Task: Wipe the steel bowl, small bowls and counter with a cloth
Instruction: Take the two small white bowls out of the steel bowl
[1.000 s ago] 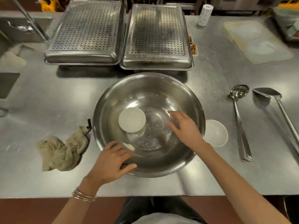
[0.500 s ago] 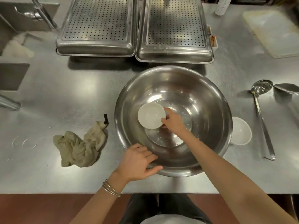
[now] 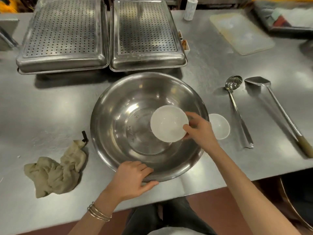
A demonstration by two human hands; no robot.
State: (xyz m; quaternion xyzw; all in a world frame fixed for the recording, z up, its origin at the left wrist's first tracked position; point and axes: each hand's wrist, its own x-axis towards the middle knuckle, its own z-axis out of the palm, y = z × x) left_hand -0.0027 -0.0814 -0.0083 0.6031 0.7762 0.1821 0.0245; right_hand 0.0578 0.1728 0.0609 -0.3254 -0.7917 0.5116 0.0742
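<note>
A large steel bowl stands in the middle of the steel counter. My right hand pinches the right rim of a small white bowl and holds it lifted over the right half of the steel bowl. My left hand grips the steel bowl's near rim, thumb outside and fingers over the edge. A second small white bowl sits on the counter just right of the steel bowl. A crumpled beige cloth lies on the counter to the left.
Two perforated steel trays stand upside down behind the bowl. A ladle and a long spatula lie at the right. A white cutting board and a white roll are at the back right.
My right hand took hold of the small white bowl lying in the steel bowl, then lifted it up and to the right. My left hand stayed on the steel bowl's rim.
</note>
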